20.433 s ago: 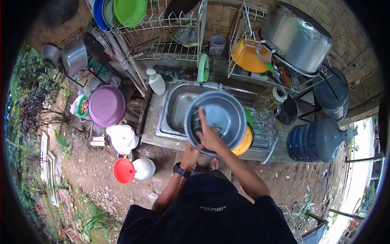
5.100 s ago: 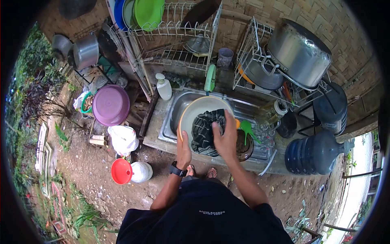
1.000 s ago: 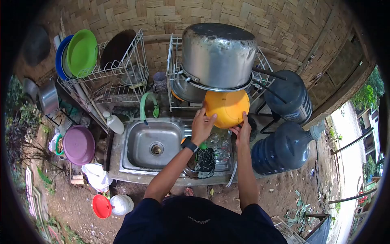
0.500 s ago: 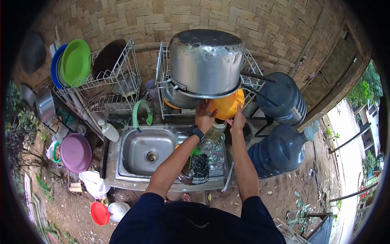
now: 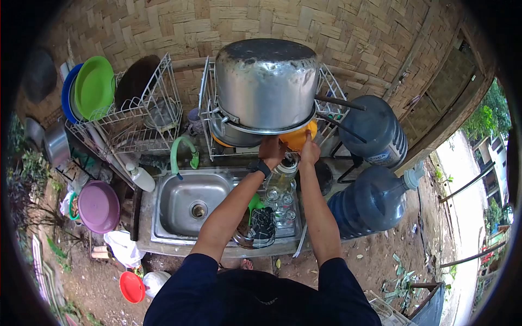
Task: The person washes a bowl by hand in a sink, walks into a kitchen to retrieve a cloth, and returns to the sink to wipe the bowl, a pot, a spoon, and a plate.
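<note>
An orange plastic bowl (image 5: 296, 140) is partly tucked under a big upturned metal pot (image 5: 266, 87) on the white wire rack (image 5: 206, 108). My left hand (image 5: 272, 151), with a dark watch at the wrist, grips the bowl's near left side, its fingertips partly hidden beneath the pot rim. On the right edge of the bowl, my right hand (image 5: 310, 150) is closed with its thumb up against the surface. Just below the hands stand a glass jar (image 5: 285, 169) and several clear glasses (image 5: 285, 206) on the sink's drainboard.
A steel sink (image 5: 168, 198) with a green tap (image 5: 182, 146) is at my left. Two long pot handles (image 5: 341, 103) jut right toward large blue water bottles (image 5: 370, 201). Another wire rack (image 5: 147, 130) holds a green plate (image 5: 94, 87). A dark patterned cloth (image 5: 263, 225) lies by the front edge.
Both hands have pushed the orange bowl further in under the pot, so less of it shows. The whole view has shifted slightly.
</note>
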`<state>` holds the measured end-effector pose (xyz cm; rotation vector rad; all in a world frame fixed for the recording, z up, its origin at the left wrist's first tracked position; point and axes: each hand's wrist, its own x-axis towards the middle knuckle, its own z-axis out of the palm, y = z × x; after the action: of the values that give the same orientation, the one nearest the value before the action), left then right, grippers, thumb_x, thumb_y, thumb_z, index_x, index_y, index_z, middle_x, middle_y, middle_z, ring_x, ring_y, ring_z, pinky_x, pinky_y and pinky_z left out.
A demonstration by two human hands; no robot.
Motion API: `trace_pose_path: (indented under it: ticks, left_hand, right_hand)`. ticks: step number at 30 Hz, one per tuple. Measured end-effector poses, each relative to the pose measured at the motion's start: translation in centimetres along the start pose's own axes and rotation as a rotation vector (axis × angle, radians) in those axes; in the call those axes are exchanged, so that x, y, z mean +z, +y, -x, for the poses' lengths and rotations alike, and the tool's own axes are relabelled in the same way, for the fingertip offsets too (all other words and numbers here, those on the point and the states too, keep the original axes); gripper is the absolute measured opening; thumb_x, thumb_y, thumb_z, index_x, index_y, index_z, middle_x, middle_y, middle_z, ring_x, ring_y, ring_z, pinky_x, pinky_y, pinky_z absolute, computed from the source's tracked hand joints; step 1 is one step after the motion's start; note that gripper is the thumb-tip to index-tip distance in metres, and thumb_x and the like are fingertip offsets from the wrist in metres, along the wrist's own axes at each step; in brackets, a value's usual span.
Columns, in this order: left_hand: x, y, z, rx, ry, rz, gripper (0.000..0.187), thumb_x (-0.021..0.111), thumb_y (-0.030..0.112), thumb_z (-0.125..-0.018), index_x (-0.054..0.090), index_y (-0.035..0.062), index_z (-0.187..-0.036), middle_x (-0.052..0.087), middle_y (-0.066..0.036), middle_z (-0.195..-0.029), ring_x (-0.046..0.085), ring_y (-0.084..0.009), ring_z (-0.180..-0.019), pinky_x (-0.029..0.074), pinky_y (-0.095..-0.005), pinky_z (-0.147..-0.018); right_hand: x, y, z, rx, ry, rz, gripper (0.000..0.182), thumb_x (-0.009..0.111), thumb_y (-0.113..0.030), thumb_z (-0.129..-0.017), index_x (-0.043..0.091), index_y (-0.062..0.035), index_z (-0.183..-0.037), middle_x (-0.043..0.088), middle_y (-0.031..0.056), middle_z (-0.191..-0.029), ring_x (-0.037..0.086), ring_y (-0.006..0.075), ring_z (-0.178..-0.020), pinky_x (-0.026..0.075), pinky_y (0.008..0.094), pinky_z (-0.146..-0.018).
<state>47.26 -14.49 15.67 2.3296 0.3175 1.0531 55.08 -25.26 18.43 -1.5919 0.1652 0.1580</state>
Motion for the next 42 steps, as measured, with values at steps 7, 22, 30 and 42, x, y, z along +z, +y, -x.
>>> trace_pose_path:
  ticks: [7, 22, 30, 42]
  left_hand:
    - [-0.9, 0.4, -0.1, -0.011, 0.016, 0.014, 0.044, 0.07, 0.022, -0.076, 0.055, 0.003, -0.114, 0.064, -0.016, -0.094, 0.06, -0.0367, -0.092, 0.048, -0.0465, -0.08]
    - [-7.0, -0.3, 3.5, 0.058, 0.025, 0.136, 0.059, 0.067, 0.016, -0.081, 0.045, 0.0041, -0.135, 0.052, -0.022, -0.129, 0.05, -0.0393, -0.117, 0.042, -0.044, -0.099]
    - [-10.6, 0.0, 5.6, 0.006, 0.031, 0.251, 0.042, 0.063, 0.008, -0.081, 0.057, 0.0067, -0.123, 0.061, -0.018, -0.116, 0.059, -0.0357, -0.103, 0.047, -0.0426, -0.09]
    - [-7.6, -12.2, 37.0, -0.949, -0.212, 0.189, 0.033, 0.066, 0.022, -0.083, 0.064, 0.0037, -0.11, 0.067, -0.018, -0.105, 0.066, -0.0319, -0.098, 0.051, -0.0384, -0.084]
  right_hand:
    - [1.4, 2.2, -1.1, -0.111, 0.065, -0.003, 0.065, 0.059, -0.055, -0.086, 0.062, 0.0034, -0.113, 0.065, 0.0177, -0.109, 0.062, 0.0295, -0.102, 0.045, 0.0376, -0.088]
    - [0.6, 3.5, -0.3, -0.149, 0.072, -0.293, 0.029, 0.061, -0.032, -0.09, 0.06, -0.0051, -0.102, 0.06, 0.005, -0.087, 0.056, 0.0123, -0.067, 0.043, 0.0244, -0.055]
    - [0.1, 3.1, 4.1, -0.17, 0.097, -0.328, 0.022, 0.062, -0.024, -0.09, 0.06, -0.0039, -0.099, 0.06, 0.003, -0.081, 0.053, 0.0091, -0.063, 0.041, 0.022, -0.051]
    - [-6.3, 26.5, 24.0, -0.657, 0.02, 0.887, 0.039, 0.07, -0.021, -0.076, 0.059, -0.0039, -0.11, 0.059, 0.0194, -0.098, 0.051, 0.0364, -0.107, 0.041, 0.0492, -0.088]
